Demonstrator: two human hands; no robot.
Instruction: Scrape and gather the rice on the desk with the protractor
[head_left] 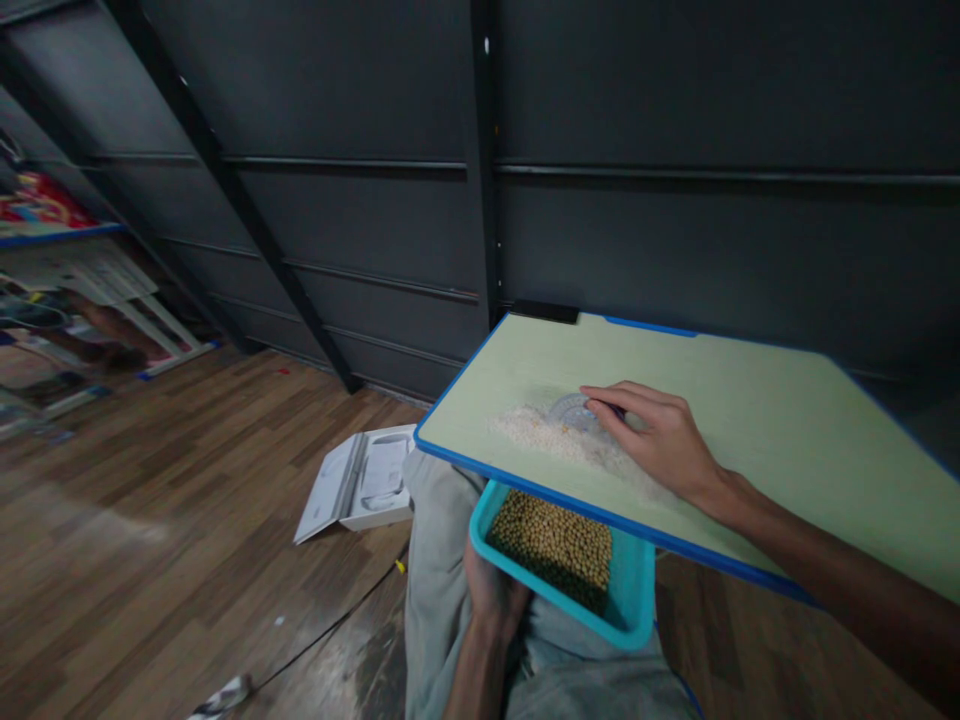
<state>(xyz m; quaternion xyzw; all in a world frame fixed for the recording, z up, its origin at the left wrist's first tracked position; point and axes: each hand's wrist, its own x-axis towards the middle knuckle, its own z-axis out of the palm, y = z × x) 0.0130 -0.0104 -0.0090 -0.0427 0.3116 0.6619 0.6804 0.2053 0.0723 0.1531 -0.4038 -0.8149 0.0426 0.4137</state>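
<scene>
My right hand (660, 430) is closed, its thumb and fingers pinching a clear, curved piece that looks like a protractor (568, 408). That piece stands against a spread-out pile of white, rice-like grains (536, 432) on the pale green table (757, 410). A few yellowish beans show among the grains. Below the table's near edge, my left hand (495, 590) grips a turquoise tray (634, 590) from its left side and underneath. Inside the tray lie tan, soybean-like beans (559, 535), with small dark green beans (551, 572) along the near side.
A blue rim borders the table, and a black object (545, 312) sits at its far left corner. An opened white box (371, 480) lies on the wooden floor, near a dark cable (337, 622). Another table (60, 237) stands at far left, with a person's legs beneath.
</scene>
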